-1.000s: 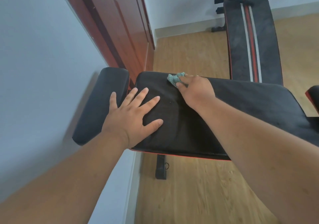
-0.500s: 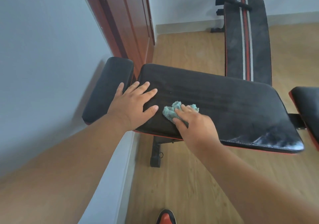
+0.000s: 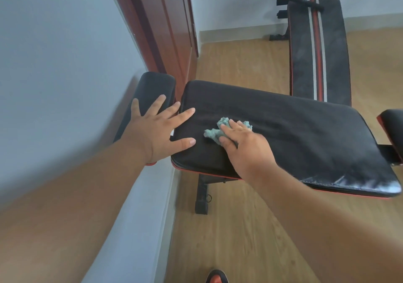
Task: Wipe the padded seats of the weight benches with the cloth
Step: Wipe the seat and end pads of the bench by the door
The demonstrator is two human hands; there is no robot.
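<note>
The right hand [image 3: 246, 149] pressed a crumpled teal cloth [image 3: 220, 130] onto the black seat pad [image 3: 305, 134], near the pad's left end; its fingers lay over the cloth, slightly bent, and whether they pinched it could not be told. The left hand [image 3: 157, 130] lay flat with fingers spread and straight, bridging the gap between the pad and the small black cushion [image 3: 152, 86] just left of it, thumb and forefinger on the pad's left edge. Thumb and cloth were near each other but apart.

The pad's near right corner [image 3: 370, 184] shone with glare. Under the pad's left end a black leg [image 3: 201, 197] stood on the wood floor [image 3: 239, 239]. Another black cushion [image 3: 392, 125] showed just past the pad's right end. Beyond the pad lay a second bench [image 3: 301, 53], black with red and white stripes, its near end hidden behind the pad. Left of the pad ran a pale wall [image 3: 54, 64] and a red-brown door [image 3: 165, 32]. A red-and-black shoe tip [image 3: 217, 277] showed on the floor, well nearer than the pad.
</note>
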